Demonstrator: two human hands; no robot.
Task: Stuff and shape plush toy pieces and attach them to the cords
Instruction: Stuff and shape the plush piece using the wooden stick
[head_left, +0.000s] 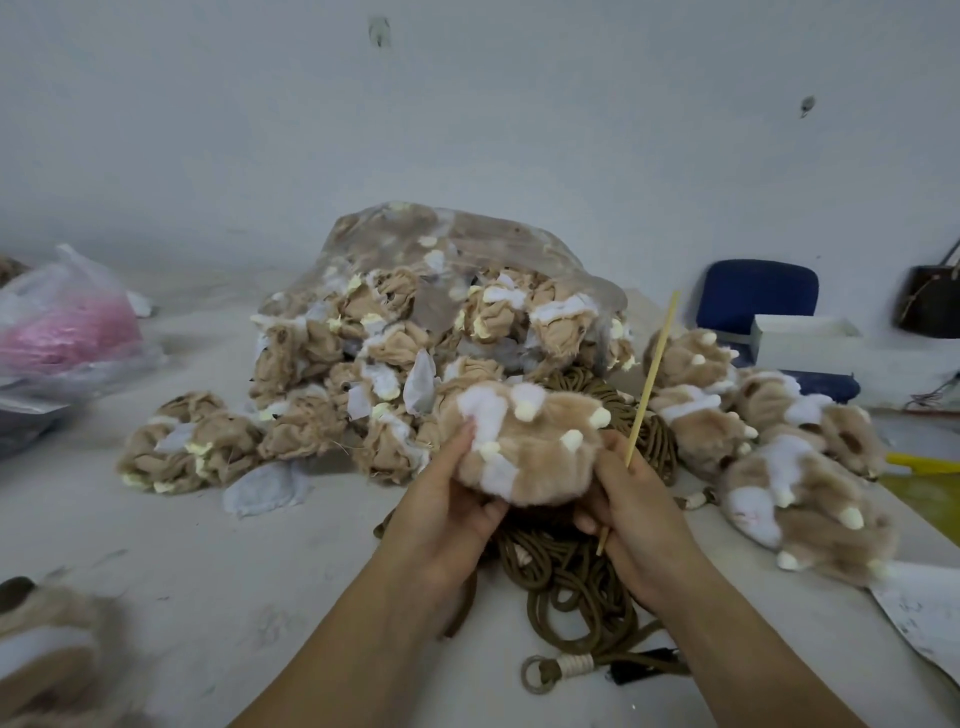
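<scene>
- Head view, centre of the frame: a person's left hand (447, 506) and right hand (634, 512) hold a tan-and-white furry plush toy piece (524, 447) with cream nubs above a tangled pile of brown cords (566, 571) on the white table (208, 571).
- The left hand's fingers curl round the piece's left side. The right hand touches its right side while its fingers clasp a thin wooden stick (652, 374) that points to the upper right.
- Behind the hands, a large clear plastic bag (467, 244) lies open toward the camera, packed with unstuffed, crumpled tan fabric pieces (384, 322); more loose crumpled pieces (192, 441) spill out of it to the left centre.
- At the right, a heap of stuffed plush pieces (779, 457) lies on the table just beside the cords.
- At the left edge, a translucent plastic bag (67, 291) holds a pink mass (67, 338), too blurred to identify.
- Bottom centre: a metal ring (535, 675) with white binding ends one cord.
- Upper right: a blue padded chair (758, 296) stands by the wall, a white box (805, 338) in front of it.
</scene>
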